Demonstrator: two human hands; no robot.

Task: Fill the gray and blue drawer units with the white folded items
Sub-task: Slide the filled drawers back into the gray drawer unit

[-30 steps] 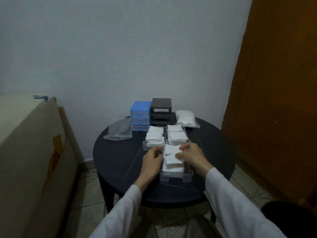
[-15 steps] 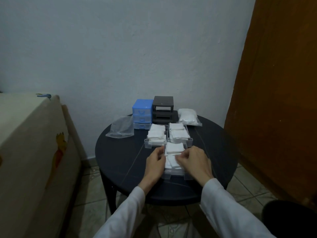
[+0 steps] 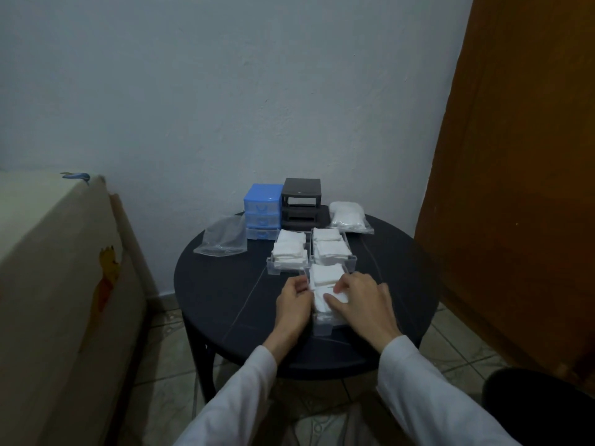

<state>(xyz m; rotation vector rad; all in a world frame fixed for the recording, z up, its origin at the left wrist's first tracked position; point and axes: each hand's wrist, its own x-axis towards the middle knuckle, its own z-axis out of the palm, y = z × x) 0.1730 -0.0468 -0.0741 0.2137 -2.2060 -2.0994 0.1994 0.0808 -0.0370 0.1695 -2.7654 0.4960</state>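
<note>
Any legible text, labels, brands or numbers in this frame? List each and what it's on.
None readable.
Gray drawer unit: a tiny pale mark on its top, too small to read.
Beige box at left: an orange cartoon figure, no words visible.
Blue drawer unit, bags and clear drawers: no print visible.

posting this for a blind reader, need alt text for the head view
Two hands, left hand and right hand, press white folded items into a clear drawer on a round dark table. Beyond it lie two more filled drawers, a blue drawer unit and a gray drawer unit with open slots.
</note>
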